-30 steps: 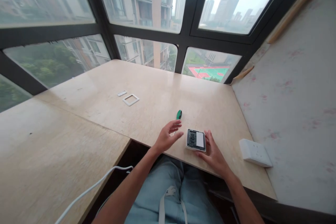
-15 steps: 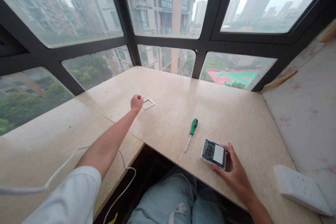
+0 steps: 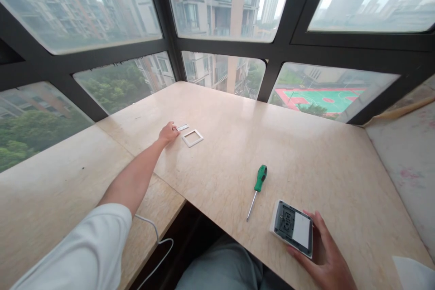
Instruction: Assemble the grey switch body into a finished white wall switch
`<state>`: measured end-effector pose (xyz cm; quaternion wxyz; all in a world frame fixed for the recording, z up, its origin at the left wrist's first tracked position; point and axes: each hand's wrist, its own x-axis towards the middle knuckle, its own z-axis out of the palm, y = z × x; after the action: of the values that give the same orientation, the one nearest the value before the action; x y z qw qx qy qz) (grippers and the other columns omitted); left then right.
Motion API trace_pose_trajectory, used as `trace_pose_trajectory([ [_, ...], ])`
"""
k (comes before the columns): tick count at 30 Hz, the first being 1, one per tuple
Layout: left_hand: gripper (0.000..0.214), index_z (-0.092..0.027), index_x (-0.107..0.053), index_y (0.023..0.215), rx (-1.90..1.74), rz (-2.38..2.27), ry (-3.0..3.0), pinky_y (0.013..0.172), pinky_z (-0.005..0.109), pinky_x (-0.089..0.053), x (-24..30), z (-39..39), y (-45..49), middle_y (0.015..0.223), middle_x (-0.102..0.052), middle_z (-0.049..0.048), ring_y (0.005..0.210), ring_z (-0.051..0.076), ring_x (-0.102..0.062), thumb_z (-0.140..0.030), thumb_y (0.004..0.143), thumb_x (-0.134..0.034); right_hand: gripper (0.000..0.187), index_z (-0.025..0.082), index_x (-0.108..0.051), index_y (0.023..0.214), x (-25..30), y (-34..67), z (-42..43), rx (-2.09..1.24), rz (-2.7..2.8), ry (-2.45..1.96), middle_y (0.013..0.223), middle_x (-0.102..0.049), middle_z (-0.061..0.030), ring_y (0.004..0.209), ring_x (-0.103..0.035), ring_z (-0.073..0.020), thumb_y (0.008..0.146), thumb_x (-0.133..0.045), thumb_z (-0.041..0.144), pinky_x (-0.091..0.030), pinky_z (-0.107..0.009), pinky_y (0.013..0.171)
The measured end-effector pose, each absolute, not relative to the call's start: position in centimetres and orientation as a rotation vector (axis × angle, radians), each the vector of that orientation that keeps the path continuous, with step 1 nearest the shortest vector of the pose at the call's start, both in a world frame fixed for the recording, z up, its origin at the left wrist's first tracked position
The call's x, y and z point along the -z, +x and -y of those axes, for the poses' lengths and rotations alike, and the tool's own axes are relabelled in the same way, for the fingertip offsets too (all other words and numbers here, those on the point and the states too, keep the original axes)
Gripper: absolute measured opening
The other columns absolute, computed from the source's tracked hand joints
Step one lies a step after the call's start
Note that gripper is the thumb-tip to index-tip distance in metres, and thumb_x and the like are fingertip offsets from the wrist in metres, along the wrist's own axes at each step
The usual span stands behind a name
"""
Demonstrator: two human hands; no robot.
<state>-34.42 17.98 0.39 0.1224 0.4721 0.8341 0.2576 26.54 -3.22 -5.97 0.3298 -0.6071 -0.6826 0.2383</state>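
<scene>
Far out on the table, my left hand pinches the near end of a small white rectangular plate, which is at or just above the surface. Just beside it, to the right, a white square cover frame lies flat. My right hand grips a wall switch socket from its right side, thumb and fingers on opposite edges. The socket's cover is off: a dark grey face with a socket part and a white rocker shows in a white box. Left of it, a green-handled screwdriver lies with its tip toward me.
The marbled table has a front edge with a dark gap by my legs. A white cable hangs over that edge at the left. Framed windows border the back. A white block is partly visible at the lower right.
My left hand has moved slightly left and lowered, so more of the small white plate shows. The right hand keeps hold of the wall switch socket. The camera view has shifted.
</scene>
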Motion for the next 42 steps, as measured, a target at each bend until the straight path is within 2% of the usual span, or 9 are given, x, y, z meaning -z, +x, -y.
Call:
trace_pose_trajectory([
  [4, 0.043, -0.017, -0.058, 0.128, -0.768, -2.426, 1.435, 0.100, 0.043, -0.050, 0.0, -18.2, -34.6, 0.118, -0.071, 0.0087, 0.111, 0.025, -0.066, -0.027, 0.088, -0.071, 0.106, 0.028, -0.022, 0.160, 5.4, 26.5, 3.3, -0.690, 1.767, -1.648, 0.150, -0.053, -0.0142, 0.135, -0.052, -0.0420, 0.074, -0.070, 0.069, -0.039, -0.063, 0.114],
  [9, 0.049, -0.020, -0.060, 0.121, -0.894, -2.436, 1.470, 0.098, 0.035, -0.048, -0.1, -17.6, -33.5, 0.107, -0.076, 0.0075, 0.108, 0.027, -0.069, -0.019, 0.074, -0.076, 0.105, 0.028, -0.023, 0.159, 5.7, 26.5, 3.4, -0.664, 1.760, -1.633, 0.150, -0.053, -0.0137, 0.138, -0.049, -0.0416, 0.075, -0.070, 0.067, -0.037, -0.062, 0.116],
  [13, 0.050, -0.020, -0.059, 0.119, -1.080, -2.378, 1.484, 0.099, 0.035, -0.047, -0.9, -17.2, -32.1, 0.106, -0.074, 0.0073, 0.105, 0.026, -0.069, -0.020, 0.072, -0.076, 0.104, 0.027, -0.024, 0.159, 5.7, 26.5, 3.3, -0.649, 1.797, -1.605, 0.150, -0.053, -0.0139, 0.139, -0.048, -0.0411, 0.076, -0.071, 0.066, -0.038, -0.060, 0.116],
  [18, 0.050, -0.020, -0.058, 0.118, -1.352, -2.232, 1.412, 0.091, 0.031, -0.052, -2.9, -17.6, -29.8, 0.099, -0.073, 0.0045, 0.094, 0.021, -0.070, -0.019, 0.070, -0.074, 0.103, 0.024, -0.029, 0.157, 4.9, 26.0, 3.1, -0.624, 1.782, -1.596, 0.148, -0.055, -0.0157, 0.136, -0.051, -0.0424, 0.074, -0.071, 0.069, -0.042, -0.059, 0.113],
  [21, 0.048, -0.018, -0.057, 0.114, -1.516, -2.122, 1.286, 0.087, 0.031, -0.054, -4.4, -17.9, -28.2, 0.093, -0.072, 0.0035, 0.088, 0.019, -0.071, -0.020, 0.069, -0.073, 0.105, 0.022, -0.026, 0.158, 4.7, 25.8, 3.0, -0.634, 1.797, -1.589, 0.148, -0.054, -0.0172, 0.137, -0.050, -0.0421, 0.075, -0.070, 0.069, -0.041, -0.059, 0.113],
  [30, 0.031, -0.018, -0.053, 0.101, -1.742, -1.553, 0.792, 0.072, 0.027, -0.056, -7.7, -19.1, -19.0, 0.087, -0.069, 0.0029, 0.082, 0.016, -0.071, -0.024, 0.073, -0.064, 0.107, 0.023, -0.020, 0.160, 5.0, 25.7, 2.7, -0.606, 1.827, -1.518, 0.149, -0.053, -0.0165, 0.136, -0.052, -0.0379, 0.077, -0.071, 0.068, -0.043, -0.057, 0.112],
  [33, 0.019, -0.018, -0.055, 0.089, -1.718, -1.328, 0.671, 0.066, 0.024, -0.054, -7.7, -19.1, -13.7, 0.085, -0.069, 0.0049, 0.083, 0.017, -0.070, -0.027, 0.074, -0.063, 0.106, 0.025, -0.019, 0.160, 4.9, 25.6, 2.6, -0.616, 1.824, -1.492, 0.151, -0.051, -0.0162, 0.138, -0.051, -0.0370, 0.077, -0.073, 0.064, -0.041, -0.058, 0.113],
  [37, 0.013, -0.018, -0.057, 0.081, -1.647, -1.060, 0.502, 0.065, 0.026, -0.056, -7.3, -17.7, -6.6, 0.084, -0.069, 0.0079, 0.081, 0.018, -0.069, -0.029, 0.078, -0.061, 0.106, 0.025, -0.019, 0.160, 4.7, 25.4, 2.6, -0.604, 1.830, -1.453, 0.150, -0.052, -0.0167, 0.137, -0.051, -0.0369, 0.077, -0.077, 0.057, -0.042, -0.058, 0.113],
  [42, 0.010, -0.017, -0.061, 0.081, -1.505, -0.841, 0.353, 0.063, 0.022, -0.055, -6.1, -13.9, 0.1, 0.085, -0.066, 0.0071, 0.074, 0.013, -0.067, -0.019, 0.084, -0.052, 0.106, 0.027, -0.018, 0.160, 4.4, 25.1, 2.7, -0.616, 1.799, -1.427, 0.150, -0.053, -0.0149, 0.138, -0.051, -0.0352, 0.077, -0.080, 0.048, -0.042, -0.057, 0.114],
])
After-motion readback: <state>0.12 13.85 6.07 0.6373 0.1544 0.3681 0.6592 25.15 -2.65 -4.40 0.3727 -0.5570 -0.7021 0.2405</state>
